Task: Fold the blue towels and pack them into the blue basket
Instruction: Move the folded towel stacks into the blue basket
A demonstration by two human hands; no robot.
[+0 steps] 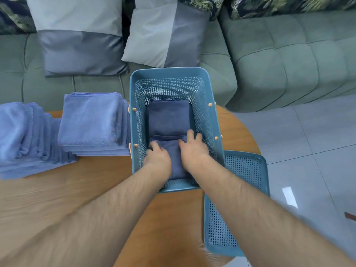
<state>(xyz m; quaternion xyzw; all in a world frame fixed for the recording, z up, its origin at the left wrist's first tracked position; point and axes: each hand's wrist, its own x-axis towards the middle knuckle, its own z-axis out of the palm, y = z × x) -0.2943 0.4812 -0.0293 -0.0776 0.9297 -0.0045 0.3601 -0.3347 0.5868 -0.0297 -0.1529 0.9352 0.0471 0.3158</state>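
head view: the basket [169, 71] stands on the table [86, 199] mid-frame, its long side running from 6 to 12 o'clock. two folded dark blue towels lie flat on its bottom: the far towel [167, 116] toward 12 o'clock and the near towel [174, 158] toward 6 o'clock, their edges meeting mid-basket. both forearms reach in over the basket's 6 o'clock rim. the left hand [157, 158] sits on the near towel's 9 o'clock side, its fingers bent down over that edge next to the basket wall; i cannot tell through the blur whether they pinch the cloth or only press it. the right hand [192, 151] lies on the towel's 3 o'clock side, fingers spread and fairly straight, the tips reaching the corner at about 1 o'clock where the two towels meet. at 9 o'clock of the basket, touching or just beside its wall, is a neat stack [92, 120] of folded lighter blue towels; further toward 9 o'clock, at the frame's edge, a looser pile [23, 135] of the same cloth. the lid [244, 170] lies flat at 4 o'clock, partly over the table's edge and under the right forearm. beyond the table at 12 o'clock is a green sofa [289, 54] with a grey cushion [77, 45] at 11 o'clock and a second cushion [165, 35] at 12.
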